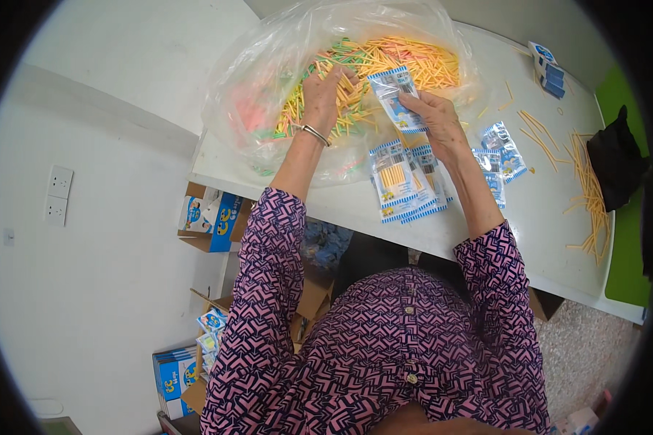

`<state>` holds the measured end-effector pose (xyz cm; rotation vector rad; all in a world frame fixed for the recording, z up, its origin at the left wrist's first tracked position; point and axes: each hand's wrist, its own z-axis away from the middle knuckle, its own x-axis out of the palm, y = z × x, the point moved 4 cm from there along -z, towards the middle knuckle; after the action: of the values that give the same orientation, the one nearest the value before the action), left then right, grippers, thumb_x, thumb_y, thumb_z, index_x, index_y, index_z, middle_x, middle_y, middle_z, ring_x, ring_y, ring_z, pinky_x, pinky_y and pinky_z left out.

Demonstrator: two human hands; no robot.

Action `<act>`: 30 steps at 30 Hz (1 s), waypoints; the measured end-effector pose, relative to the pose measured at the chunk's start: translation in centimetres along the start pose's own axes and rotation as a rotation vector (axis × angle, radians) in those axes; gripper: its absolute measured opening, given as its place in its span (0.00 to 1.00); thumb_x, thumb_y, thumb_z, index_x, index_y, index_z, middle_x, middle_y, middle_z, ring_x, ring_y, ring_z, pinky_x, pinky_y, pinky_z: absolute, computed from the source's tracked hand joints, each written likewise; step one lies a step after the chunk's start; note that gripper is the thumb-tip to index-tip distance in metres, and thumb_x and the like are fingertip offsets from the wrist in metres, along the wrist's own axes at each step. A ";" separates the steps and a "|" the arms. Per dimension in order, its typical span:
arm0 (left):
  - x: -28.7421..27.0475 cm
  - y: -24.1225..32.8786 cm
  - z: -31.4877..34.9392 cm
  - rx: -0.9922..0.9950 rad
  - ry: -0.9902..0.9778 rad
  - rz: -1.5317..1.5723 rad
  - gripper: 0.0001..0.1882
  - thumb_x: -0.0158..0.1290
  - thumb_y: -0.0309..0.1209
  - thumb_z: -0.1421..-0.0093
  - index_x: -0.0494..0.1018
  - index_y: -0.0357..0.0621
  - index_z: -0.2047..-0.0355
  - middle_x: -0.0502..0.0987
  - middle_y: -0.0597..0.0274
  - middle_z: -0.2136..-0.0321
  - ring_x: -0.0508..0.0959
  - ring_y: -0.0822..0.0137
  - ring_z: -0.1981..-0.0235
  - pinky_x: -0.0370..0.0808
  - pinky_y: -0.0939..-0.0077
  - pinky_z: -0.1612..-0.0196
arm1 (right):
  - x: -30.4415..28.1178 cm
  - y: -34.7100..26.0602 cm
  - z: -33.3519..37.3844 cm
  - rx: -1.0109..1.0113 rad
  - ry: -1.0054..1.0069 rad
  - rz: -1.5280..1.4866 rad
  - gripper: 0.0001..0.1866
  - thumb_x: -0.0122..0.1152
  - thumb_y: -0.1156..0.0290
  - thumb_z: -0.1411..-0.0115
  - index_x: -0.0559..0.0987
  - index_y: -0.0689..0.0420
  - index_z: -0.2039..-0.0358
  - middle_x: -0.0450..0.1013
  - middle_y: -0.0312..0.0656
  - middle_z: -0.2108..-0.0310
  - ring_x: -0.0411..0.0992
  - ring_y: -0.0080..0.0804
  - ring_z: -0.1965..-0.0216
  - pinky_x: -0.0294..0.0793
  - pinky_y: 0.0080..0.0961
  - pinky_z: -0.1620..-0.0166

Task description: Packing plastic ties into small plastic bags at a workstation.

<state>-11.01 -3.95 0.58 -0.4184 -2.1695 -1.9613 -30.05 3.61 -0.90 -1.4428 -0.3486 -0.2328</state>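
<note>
A: Left hand [323,90]: palm down, fingers spread and sunk among loose sticks [384,65] in the clear bag [261,94] at the worktop's [551,232] far edge; nothing visibly clamped.

B: Right hand [434,116]: fingers pinched on a small blue-and-white packet [390,93], raised just above the bag's mouth.

A: Filled packets [403,181]: heaped near the front edge, below the right wrist.

B: More orange sticks [588,188]: scattered far right, beside a black cloth [617,163].
</note>
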 end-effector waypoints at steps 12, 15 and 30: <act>2.9 1.8 0.9 -0.136 -0.025 0.383 0.11 0.37 0.33 0.33 0.58 0.37 0.60 0.73 0.51 0.68 0.79 0.53 0.69 0.79 0.65 0.66 | -0.3 0.5 0.5 0.026 -0.215 0.232 0.12 0.63 0.62 0.45 0.80 0.59 0.71 0.73 0.30 0.76 0.66 0.12 0.76 0.64 0.13 0.71; 4.0 2.1 1.7 -0.082 -0.016 0.326 0.12 0.35 0.35 0.33 0.58 0.37 0.59 0.73 0.50 0.68 0.79 0.54 0.68 0.79 0.64 0.65 | -0.1 0.4 1.1 0.083 -0.221 0.167 0.12 0.62 0.62 0.45 0.80 0.59 0.72 0.73 0.30 0.76 0.66 0.13 0.74 0.64 0.13 0.68; 7.0 2.9 6.9 0.127 -0.039 0.093 0.20 0.37 0.41 0.33 0.66 0.32 0.63 0.76 0.50 0.68 0.78 0.62 0.62 0.74 0.76 0.60 | 0.1 0.4 2.6 0.072 -0.297 0.046 0.12 0.61 0.61 0.44 0.79 0.58 0.71 0.74 0.33 0.74 0.68 0.16 0.71 0.66 0.15 0.64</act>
<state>-16.32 3.70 4.78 -0.5306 -2.2395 -1.7705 -30.07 6.29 -0.97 -1.4135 -0.5592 0.0334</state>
